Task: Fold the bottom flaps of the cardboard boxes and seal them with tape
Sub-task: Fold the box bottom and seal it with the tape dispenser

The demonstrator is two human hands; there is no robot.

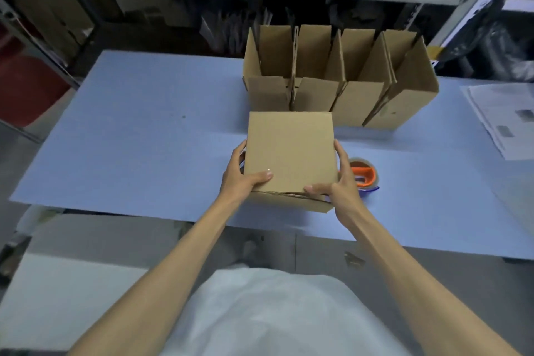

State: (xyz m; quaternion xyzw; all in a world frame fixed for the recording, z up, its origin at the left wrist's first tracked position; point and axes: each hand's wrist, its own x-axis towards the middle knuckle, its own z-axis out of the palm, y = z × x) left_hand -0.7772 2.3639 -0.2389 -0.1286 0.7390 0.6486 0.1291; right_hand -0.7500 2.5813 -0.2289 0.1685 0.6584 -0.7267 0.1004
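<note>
— Where's the box he's working on?

— Middle of the blue table (130,139). The cardboard box (290,150) sits flat-face up, and both hands have it. The left hand (244,176) grips the edge at nine o'clock, with the thumb laid on top and the fingers curled round the side. The right hand (338,179) does the same at three o'clock.

— Is it taped?

— I can't see tape or a seam on the upper face. At six o'clock, under the thumbs, the layered flap edges gape a little, so I'd say they aren't pressed home.

— So what should he mind?

— Square it first. He should push the flaps down until the near edges meet flush, then hold with one hand only. The tape dispenser (367,175) lies just beside the box at three o'clock, half hidden by his right hand, so that hand should fetch it while the left pins the flaps. If he lets go with both, the flaps may spring up.

— And the others?

— A row of open boxes (361,101) stands upright at twelve to one o'clock, near the one he's holding. There are papers (502,118) out at two o'clock.
</note>
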